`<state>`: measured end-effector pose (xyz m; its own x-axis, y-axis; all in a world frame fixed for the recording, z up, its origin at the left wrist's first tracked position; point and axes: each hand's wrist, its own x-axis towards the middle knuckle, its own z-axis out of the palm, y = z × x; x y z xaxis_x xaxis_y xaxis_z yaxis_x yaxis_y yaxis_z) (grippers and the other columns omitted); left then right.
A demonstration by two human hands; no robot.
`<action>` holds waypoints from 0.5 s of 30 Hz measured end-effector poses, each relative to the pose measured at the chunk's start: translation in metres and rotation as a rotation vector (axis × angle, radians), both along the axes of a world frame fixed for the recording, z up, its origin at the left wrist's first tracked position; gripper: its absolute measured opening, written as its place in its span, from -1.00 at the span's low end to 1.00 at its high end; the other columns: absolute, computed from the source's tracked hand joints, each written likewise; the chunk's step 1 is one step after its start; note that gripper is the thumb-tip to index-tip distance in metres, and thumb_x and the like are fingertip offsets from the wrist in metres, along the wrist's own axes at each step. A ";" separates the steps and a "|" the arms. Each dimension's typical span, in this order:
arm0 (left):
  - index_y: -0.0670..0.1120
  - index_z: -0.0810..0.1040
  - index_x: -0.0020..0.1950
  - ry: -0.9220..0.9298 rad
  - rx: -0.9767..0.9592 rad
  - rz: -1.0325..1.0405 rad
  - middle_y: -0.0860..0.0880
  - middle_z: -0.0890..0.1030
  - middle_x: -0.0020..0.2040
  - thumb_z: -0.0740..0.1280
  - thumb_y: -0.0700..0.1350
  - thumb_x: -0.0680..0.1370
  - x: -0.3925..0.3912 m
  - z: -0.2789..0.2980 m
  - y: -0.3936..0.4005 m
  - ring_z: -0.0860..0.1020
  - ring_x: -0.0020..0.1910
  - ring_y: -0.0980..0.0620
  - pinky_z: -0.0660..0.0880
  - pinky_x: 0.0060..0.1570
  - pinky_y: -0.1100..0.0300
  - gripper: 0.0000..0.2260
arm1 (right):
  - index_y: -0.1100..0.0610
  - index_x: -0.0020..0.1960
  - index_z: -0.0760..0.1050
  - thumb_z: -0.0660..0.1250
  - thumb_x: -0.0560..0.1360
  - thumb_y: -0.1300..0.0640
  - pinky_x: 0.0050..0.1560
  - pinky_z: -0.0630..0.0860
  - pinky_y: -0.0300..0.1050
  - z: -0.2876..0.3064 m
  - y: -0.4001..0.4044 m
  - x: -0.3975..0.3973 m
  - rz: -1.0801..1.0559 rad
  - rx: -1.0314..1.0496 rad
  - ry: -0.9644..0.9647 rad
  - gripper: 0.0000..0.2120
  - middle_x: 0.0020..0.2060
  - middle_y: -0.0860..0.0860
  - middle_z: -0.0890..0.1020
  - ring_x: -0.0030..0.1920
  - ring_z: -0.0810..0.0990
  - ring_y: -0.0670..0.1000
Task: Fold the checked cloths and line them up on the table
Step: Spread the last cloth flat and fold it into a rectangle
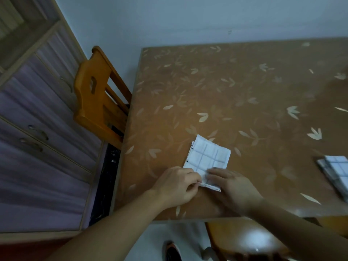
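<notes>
Nearest to us, below the counter's front edge, we see a glossy wooden chair seat (250, 240) under our right forearm and a dark shoe (172, 251) on the pale floor, both blurred.

Our hands meet at the near end of a folded checked cloth (207, 159) lying flat on the counter (244, 87), close to its front edge. Our left hand (175, 187) has its fingers curled in, and thumb and fingertips pinch the cloth's near left corner, where a thin layered edge shows. Our right hand (235, 187) lies over the near right part of the cloth with its fingers fairly straight and spread — they press down on the fabric rather than curl round it. Motion blur softens this hand, so we cannot tell whether the thumb tucks under the edge.

The cloth is white with thin blue-grey grid lines and stretches away from our hands, its far edge slightly wavy. Well off to the right of our right hand, at the frame's edge, sits a second checked cloth (337, 176) — folded, partly cut off, apart from the first.

The counter carries a brown covering printed with pale leaves. Left of our left hand and farther off, an orange wooden chair (98, 91) stands pushed against the counter's side. Beyond it runs a cabinet (37, 129) with purple panels and wooden framing, and behind everything a plain pale wall (188, 19).
</notes>
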<state>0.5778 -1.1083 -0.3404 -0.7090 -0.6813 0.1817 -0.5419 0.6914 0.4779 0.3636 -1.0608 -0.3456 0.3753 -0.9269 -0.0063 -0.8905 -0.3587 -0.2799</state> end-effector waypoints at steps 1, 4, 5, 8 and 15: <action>0.02 0.62 -0.02 0.011 0.068 0.023 0.08 0.64 -0.12 0.32 -0.03 0.49 -0.002 0.002 0.002 0.58 -0.19 0.04 0.54 -0.21 0.07 -0.88 | -0.05 0.16 0.61 0.15 0.47 -0.10 0.04 0.54 -0.15 0.001 0.001 -0.003 -0.015 0.036 -0.034 -0.63 0.20 -0.08 0.62 0.17 0.61 -0.02; 0.12 0.54 0.23 -0.059 0.225 0.061 0.15 0.61 0.11 0.40 0.19 0.44 -0.001 0.006 -0.002 0.56 0.05 0.14 0.54 0.00 0.13 -0.61 | -0.10 0.24 0.57 0.11 0.54 -0.16 0.15 0.51 -0.17 0.002 0.001 -0.012 -0.055 0.139 -0.184 -0.60 0.27 -0.13 0.56 0.26 0.52 -0.10; 0.13 0.51 0.30 -0.094 0.251 0.087 0.16 0.59 0.19 0.42 0.20 0.43 0.000 0.006 -0.005 0.54 0.12 0.14 0.52 0.09 0.14 -0.54 | -0.07 0.23 0.58 0.12 0.55 -0.16 0.16 0.53 -0.15 0.003 0.000 -0.014 -0.058 0.152 -0.230 -0.61 0.25 -0.12 0.58 0.25 0.54 -0.10; 0.09 0.58 0.23 -0.066 0.302 0.195 0.11 0.64 0.13 0.45 0.03 0.46 0.002 -0.001 -0.016 0.56 0.08 0.10 0.52 0.06 0.11 -0.66 | 0.03 0.12 0.64 0.16 0.54 -0.14 0.11 0.55 -0.13 0.006 -0.004 -0.017 -0.065 0.172 -0.286 -0.62 0.15 -0.08 0.64 0.14 0.60 -0.07; -0.03 0.58 -0.04 -0.090 0.414 0.266 0.01 0.64 -0.16 0.32 0.13 0.50 -0.006 -0.010 -0.032 0.59 -0.19 0.04 0.57 -0.16 -0.07 -0.76 | 0.01 -0.23 0.54 0.35 0.53 0.10 -0.34 0.41 -0.32 -0.001 -0.005 -0.018 -0.411 0.247 -0.447 -0.84 -0.35 -0.13 0.59 -0.31 0.57 -0.09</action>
